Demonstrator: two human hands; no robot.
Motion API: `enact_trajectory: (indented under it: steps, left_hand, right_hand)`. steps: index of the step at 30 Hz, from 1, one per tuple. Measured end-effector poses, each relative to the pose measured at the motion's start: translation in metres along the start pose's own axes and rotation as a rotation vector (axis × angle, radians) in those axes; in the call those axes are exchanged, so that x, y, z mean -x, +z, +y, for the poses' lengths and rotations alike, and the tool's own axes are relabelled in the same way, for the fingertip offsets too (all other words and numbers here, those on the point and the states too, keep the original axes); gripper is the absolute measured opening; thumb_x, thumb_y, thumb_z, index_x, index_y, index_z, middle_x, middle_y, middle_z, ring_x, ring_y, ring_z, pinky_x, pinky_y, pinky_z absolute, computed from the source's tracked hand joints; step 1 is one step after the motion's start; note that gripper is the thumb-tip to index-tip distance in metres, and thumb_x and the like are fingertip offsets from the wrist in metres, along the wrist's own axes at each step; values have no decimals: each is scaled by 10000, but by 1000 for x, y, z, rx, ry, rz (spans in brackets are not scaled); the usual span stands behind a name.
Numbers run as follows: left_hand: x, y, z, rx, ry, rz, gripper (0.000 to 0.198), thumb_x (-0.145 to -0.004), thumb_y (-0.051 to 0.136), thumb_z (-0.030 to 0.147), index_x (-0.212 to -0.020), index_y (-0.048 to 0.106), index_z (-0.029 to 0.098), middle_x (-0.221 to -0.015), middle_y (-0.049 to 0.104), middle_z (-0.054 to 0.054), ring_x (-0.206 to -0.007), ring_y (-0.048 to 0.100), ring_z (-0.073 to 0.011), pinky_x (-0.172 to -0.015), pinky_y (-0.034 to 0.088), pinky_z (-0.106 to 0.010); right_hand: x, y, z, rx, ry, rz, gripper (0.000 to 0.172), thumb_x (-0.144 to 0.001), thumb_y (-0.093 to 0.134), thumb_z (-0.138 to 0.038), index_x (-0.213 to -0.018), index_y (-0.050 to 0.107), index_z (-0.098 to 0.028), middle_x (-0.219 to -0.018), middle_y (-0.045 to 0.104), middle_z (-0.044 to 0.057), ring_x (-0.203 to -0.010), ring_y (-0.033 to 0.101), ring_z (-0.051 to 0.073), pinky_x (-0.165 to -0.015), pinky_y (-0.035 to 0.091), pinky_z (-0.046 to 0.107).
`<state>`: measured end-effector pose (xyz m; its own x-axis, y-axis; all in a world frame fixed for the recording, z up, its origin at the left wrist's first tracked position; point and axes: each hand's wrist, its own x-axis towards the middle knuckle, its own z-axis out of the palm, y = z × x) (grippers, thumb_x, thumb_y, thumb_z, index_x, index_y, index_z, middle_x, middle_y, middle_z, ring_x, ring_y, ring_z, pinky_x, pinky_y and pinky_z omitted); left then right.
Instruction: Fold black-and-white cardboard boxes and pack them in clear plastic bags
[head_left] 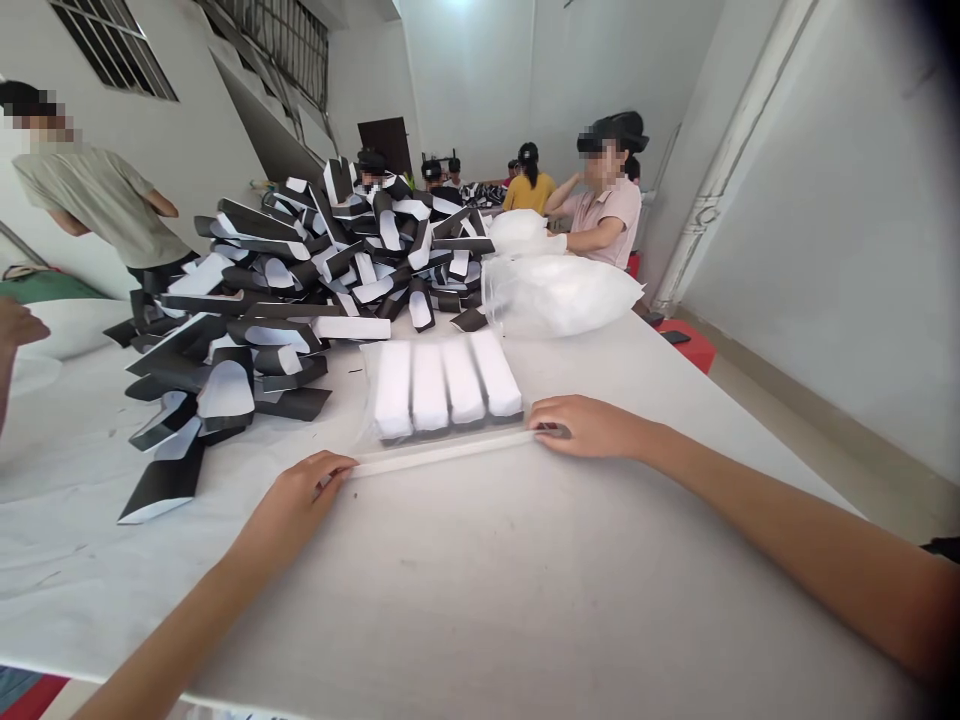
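White strip is lying flat on the counter, right along the front of your clear bag of four white bars. Your left hand and right hand sit half-curled on its two ends, seemingly keeping it straight, though I can't tell if you're actually pinching it. That big black-and-white folded pile sits off to the left, clear of your hands.

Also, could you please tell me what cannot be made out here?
Head view:
White strip ends: covered by the left hand and right hand.
Dark bit by the right hand: too small to name.
Lower black-and-white pieces: hidden by pieces above.
Another person's hand: cut off by the left edge.
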<state>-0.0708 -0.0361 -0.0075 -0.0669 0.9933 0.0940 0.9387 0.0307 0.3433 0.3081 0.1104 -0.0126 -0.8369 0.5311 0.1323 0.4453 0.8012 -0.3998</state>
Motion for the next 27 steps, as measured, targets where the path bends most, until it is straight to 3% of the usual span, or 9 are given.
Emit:
enact_trajectory:
  steps: [3, 8, 11, 15, 19, 22, 24, 27]
  left_hand:
    - [-5, 2, -2, 48, -134, 10, 348, -867, 452, 507, -964, 681, 264, -955, 711, -24, -803, 644, -226, -706, 494, -297]
    - [-21, 0, -9, 150, -296, -110, 352, -737, 591, 560, -878, 650, 243, -851, 719, -14, -752, 642, -218, -589, 452, -266]
    - [-29, -2, -12, 138, -321, -127, 410, -676, 626, 567, -902, 618, 225, -764, 699, -10, -669, 623, -214, -536, 424, -270]
    - [-32, -2, -14, 109, -286, -100, 484, -665, 615, 586, -984, 611, 221, -736, 669, -10, -676, 625, -226, -544, 423, -278]
    - [-31, 5, -9, 60, -213, -108, 371, -753, 504, 580, -832, 596, 230, -793, 646, -34, -699, 613, -228, -570, 431, -290]
    - [-26, 8, -1, 42, -148, -40, 318, -790, 463, 538, -798, 547, 231, -872, 647, -48, -748, 623, -227, -628, 455, -300]
    - [-13, 5, 3, 71, -171, 29, 287, -827, 440, 518, -858, 519, 244, -893, 662, -38, -761, 636, -220, -635, 466, -296]
    - [27, -12, 1, 131, -249, 120, 272, -879, 433, 517, -885, 492, 252, -810, 680, 4, -744, 652, -201, -640, 486, -284]
  right_hand:
    - [-2, 2, 8, -71, 116, 14, 205, -914, 447, -297, -819, 607, -210, -873, 654, 35, -788, 587, 193, -691, 413, 296]
    - [-8, 5, 15, -222, 439, 24, 143, -810, 595, -331, -841, 507, -222, -679, 535, -40, -599, 487, 139, -545, 349, 248]
    - [-10, 6, 16, -228, 498, 40, 180, -774, 616, -296, -830, 462, -224, -643, 483, -58, -582, 457, 132, -545, 331, 245]
    - [-9, 10, 19, -195, 564, 78, 259, -762, 641, -369, -917, 493, -224, -709, 539, -31, -628, 498, 157, -556, 332, 261]
    - [-6, 15, 26, -219, 492, 63, 183, -791, 594, -387, -799, 541, -212, -773, 570, 0, -682, 523, 166, -603, 356, 275]
    - [-3, 16, 31, -248, 425, 47, 207, -799, 584, -406, -759, 548, -206, -789, 578, 3, -701, 524, 166, -628, 371, 280]
    - [-2, 16, 35, -284, 401, 62, 233, -814, 572, -442, -818, 574, -210, -795, 585, 2, -705, 520, 167, -630, 376, 281]
    - [0, 13, 42, -395, 398, 157, 261, -866, 497, -454, -887, 585, -209, -772, 600, 3, -703, 528, 167, -640, 390, 284]
